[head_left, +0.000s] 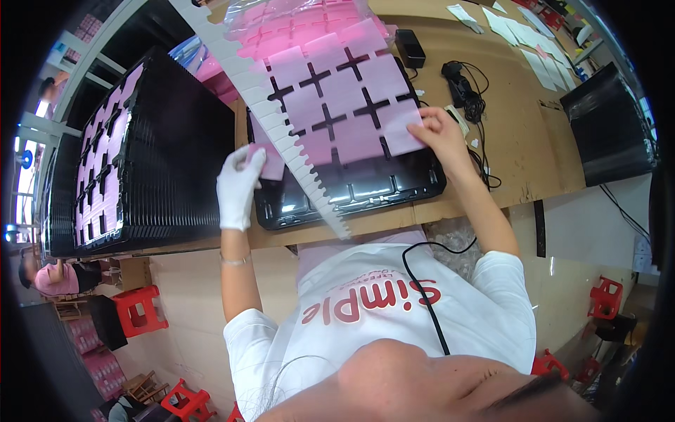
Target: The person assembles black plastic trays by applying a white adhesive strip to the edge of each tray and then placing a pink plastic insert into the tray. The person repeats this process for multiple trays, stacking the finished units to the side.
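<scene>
A thin pink sheet [351,144] with cross-shaped cutouts lies tilted over a black plastic tray [351,193] in front of me. My left hand [238,184], in a white glove, pinches the sheet's near-left corner between thumb and fingers. Bare, my right hand [441,133] grips the near-right corner the same way. Black shows through the cutouts, and the tray's near edge sticks out below the sheet. A pale grey toothed strip [281,133] crosses the view diagonally and hides part of the sheet and tray.
Left of the tray rises a tall stack of black trays [176,155] with pink on its face. Behind the sheet sits a clear bag of pink sheets [295,32]. A black box [410,48], coiled cables [467,91] and white papers [538,49] lie on the brown table [524,151].
</scene>
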### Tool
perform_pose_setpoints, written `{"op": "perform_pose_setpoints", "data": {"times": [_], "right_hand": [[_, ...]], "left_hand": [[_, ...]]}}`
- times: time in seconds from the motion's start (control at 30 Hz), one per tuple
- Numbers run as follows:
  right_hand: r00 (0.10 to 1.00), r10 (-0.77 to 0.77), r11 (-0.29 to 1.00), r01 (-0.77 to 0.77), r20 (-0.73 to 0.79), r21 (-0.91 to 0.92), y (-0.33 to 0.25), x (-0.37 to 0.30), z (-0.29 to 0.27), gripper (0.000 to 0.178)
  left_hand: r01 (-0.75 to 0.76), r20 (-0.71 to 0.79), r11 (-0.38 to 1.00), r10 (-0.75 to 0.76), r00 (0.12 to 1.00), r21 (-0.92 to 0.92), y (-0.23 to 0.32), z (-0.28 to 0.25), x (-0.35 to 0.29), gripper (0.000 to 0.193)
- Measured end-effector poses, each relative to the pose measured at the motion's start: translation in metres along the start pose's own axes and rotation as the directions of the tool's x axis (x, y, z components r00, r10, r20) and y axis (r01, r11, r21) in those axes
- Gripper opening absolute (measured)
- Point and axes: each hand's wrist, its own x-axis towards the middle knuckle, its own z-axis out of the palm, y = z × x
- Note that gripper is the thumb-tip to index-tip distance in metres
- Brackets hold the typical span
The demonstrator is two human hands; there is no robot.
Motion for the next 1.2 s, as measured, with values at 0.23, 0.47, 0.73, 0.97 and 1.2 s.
{"op": "perform_pose_setpoints", "data": {"times": [0.23,0.47,0.73,0.97,1.2], "right_hand": [[0.991,-0.116,0.960,0.093,-0.070,-0.264,0.039,-0.059,-0.012,0.043],[0.966,-0.214,0.891,0.132,-0.147,-0.434,0.039,-0.057,-0.006,0.035],[0.853,-0.521,0.395,0.277,0.035,-0.876,-0.013,-0.019,-0.026,0.020],[0.741,-0.446,0.044,0.579,0.503,-0.814,0.033,0.116,0.024,0.047],[0.868,-0.270,0.037,0.443,0.418,-0.896,0.028,0.120,0.010,0.046]], "left_hand": [[0.106,-0.087,0.949,-0.083,0.993,0.297,-0.006,0.008,-0.068,0.054],[0.105,-0.075,0.872,-0.079,0.994,0.478,-0.005,0.010,-0.066,0.055],[-0.145,-0.121,0.407,0.560,0.820,0.902,0.008,-0.002,-0.031,0.050],[-0.688,0.664,-0.250,0.605,0.438,0.681,-0.006,0.032,0.097,0.056],[-0.694,0.593,-0.099,0.613,0.522,0.713,-0.030,0.051,0.140,0.059]]}}
